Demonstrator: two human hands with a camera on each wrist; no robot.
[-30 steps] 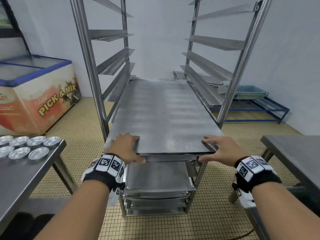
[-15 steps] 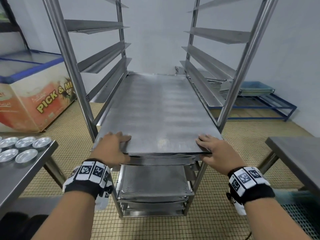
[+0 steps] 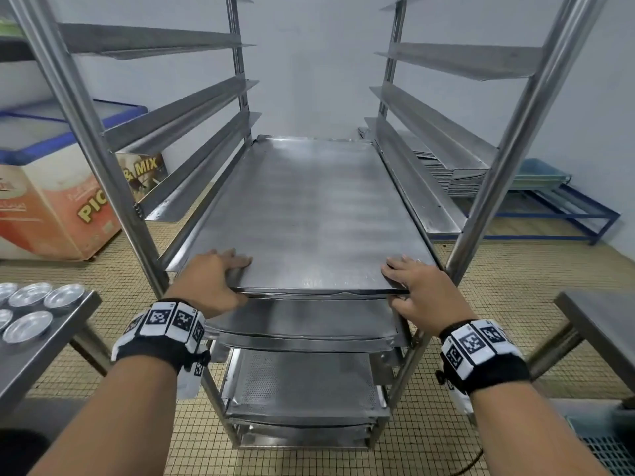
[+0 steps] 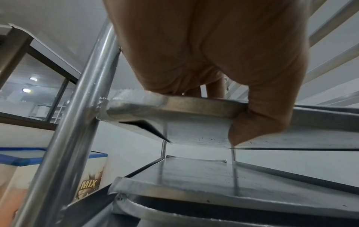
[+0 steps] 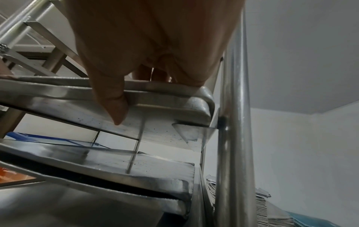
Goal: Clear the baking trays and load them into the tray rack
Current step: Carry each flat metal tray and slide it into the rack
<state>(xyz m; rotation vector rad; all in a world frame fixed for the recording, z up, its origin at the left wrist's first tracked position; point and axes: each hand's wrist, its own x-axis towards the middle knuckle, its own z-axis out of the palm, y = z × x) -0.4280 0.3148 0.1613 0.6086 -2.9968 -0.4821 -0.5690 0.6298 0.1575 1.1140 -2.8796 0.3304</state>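
A flat steel baking tray (image 3: 309, 214) lies on a pair of runners in the tall steel tray rack (image 3: 113, 187), almost fully inside. My left hand (image 3: 213, 280) holds its near left corner, fingers on top and thumb underneath. At the near right corner my right hand (image 3: 419, 286) holds the same way. The left wrist view shows the left hand (image 4: 213, 53) pinching the tray rim (image 4: 174, 106). In the right wrist view the right hand (image 5: 145, 38) has its thumb under the rim (image 5: 165, 98). Another tray (image 3: 302, 324) and a perforated tray (image 3: 302, 383) sit on lower runners.
A steel table (image 3: 31, 365) at the left carries several small round tins (image 3: 63, 297). A chest freezer (image 3: 51, 201) stands behind it. Another steel table (image 3: 601, 321) is at the right. A stack of trays (image 3: 457, 173) rests on a blue frame (image 3: 567, 218) behind the rack.
The tray has slid further into the rack, and both hands have followed it forward, still on its near corners. The view has come closer to the rack.
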